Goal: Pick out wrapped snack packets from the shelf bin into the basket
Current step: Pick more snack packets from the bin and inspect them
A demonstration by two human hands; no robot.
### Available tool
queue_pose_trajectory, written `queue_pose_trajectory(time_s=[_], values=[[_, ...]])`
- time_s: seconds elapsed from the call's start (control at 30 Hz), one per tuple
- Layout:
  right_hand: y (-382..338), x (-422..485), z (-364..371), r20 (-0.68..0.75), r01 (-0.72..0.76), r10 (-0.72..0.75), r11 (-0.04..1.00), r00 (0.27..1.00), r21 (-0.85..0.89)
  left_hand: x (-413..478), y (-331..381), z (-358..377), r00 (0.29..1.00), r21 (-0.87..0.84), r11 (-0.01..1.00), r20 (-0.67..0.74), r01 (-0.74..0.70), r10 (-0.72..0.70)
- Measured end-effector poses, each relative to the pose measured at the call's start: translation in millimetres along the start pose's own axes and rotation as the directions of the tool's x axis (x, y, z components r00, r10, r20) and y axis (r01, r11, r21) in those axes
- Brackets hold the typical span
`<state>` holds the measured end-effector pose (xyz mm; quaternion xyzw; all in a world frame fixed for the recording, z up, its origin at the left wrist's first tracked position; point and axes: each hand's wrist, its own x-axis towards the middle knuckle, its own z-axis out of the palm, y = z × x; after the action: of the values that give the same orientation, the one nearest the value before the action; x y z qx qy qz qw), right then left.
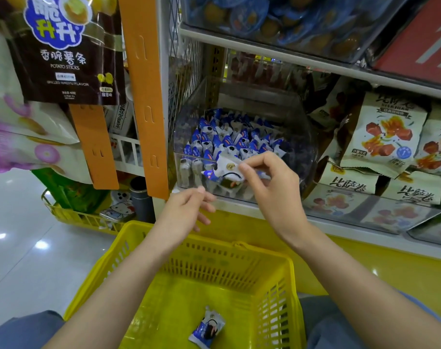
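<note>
Item one: a clear shelf bin point(189, 157) at twelve o'clock from us, packed with blue-and-white wrapped snack packets point(227, 139) standing mostly on end. Item two: our right hand point(272, 187), raised at the bin's front wall, thumb and forefinger pinched on a single blue-and-white packet point(224, 171) — it hangs just outside the front lip, crumpled, clear of the heap. Item three: our left hand point(186, 210), at nine o'clock of the right, fingers loosely curled and spread, holding nothing, hovering over the far rim of the basket. Item four: a yellow slotted basket point(277, 285) at six o'clock, below both forearms, with one packet in the basket point(207, 327) lying flat on its floor near the near edge. Sundries — beige pouches with red print point(383, 132) at three o'clock of the bin, a dark potato-stick bag point(65, 59) hanging at ten o'clock, an orange hanging strip point(145, 91) between them, and blue-lidded tubs point(277, 18) on the shelf above.
</note>
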<state>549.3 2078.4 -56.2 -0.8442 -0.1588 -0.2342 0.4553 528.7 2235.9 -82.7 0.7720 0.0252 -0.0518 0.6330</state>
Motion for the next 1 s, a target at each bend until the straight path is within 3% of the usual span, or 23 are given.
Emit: queue_pose_trajectory(time_s=[0.07, 0.17, 0.23, 0.3, 0.37, 0.43, 0.5, 0.6, 0.67, 0.77, 1.0], values=[[-2.7, -1.9, -0.9, 0.058, 0.081, -0.081, 0.997, 0.995, 0.01, -0.3, 4.4, -0.8, 0.991, -0.226, 0.967, 0.091, 0.118, -0.1], [-5.5, -9.9, 1.6, 0.217, 0.246, -0.226, 0.967, 0.95, -0.069, 0.4, 4.1, -3.5, 0.988, -0.426, 0.896, 0.13, 0.128, -0.08], [-5.3, -12.9, 3.0, 0.294, 0.365, -0.307, 0.916, 0.905, -0.168, 1.0, 3.7, -4.3, 0.995, -0.468, 0.88, 0.083, 0.083, -0.05], [-3.6, -14.4, 4.4, 0.341, 0.392, -0.312, 0.899, 0.887, -0.196, 1.8, 3.2, -4.8, 1.0, -0.45, 0.893, 0.003, 0.018, -0.019], [-5.2, -16.3, 8.3, 0.323, 0.231, -0.183, 0.966, 0.929, -0.118, 2.6, 3.2, -4.7, 0.999, -0.411, 0.911, -0.045, -0.037, 0.021], [-7.6, -16.4, 13.5, 0.274, -0.067, 0.059, 0.998, 0.96, 0.02, 2.0, 3.4, -3.9, 0.998, -0.377, 0.925, -0.053, -0.056, 0.039], [-8.1, -14.6, 17.2, 0.302, -0.341, 0.292, 0.932, 0.907, 0.124, 1.1, 3.7, -2.2, 0.999, -0.368, 0.928, -0.025, -0.053, 0.047], [-8.1, -11.5, 15.4, 0.462, -0.58, 0.417, 0.758, 0.783, 0.3, 0.4, 3.4, -0.6, 0.997, -0.354, 0.933, 0.008, -0.067, 0.075], [-9.7, -11.1, 13.3, 0.497, -0.615, 0.41, 0.695, 0.765, 0.373, 1.8, 1.4, -1.4, 0.989, -0.243, 0.96, -0.08, -0.141, 0.125], [-8.7, -10.8, 13.2, 0.454, -0.612, 0.435, 0.687, 0.778, 0.391, 1.1, -0.4, -0.3, 0.941, 0.017, 0.966, -0.224, -0.258, 0.255], [-10.5, -14.2, 17.8, 0.483, -0.633, 0.441, 0.683, 0.756, 0.366, -1.2, -3.4, 3.0, 0.914, 0.197, 0.923, -0.178, -0.331, 0.366]])
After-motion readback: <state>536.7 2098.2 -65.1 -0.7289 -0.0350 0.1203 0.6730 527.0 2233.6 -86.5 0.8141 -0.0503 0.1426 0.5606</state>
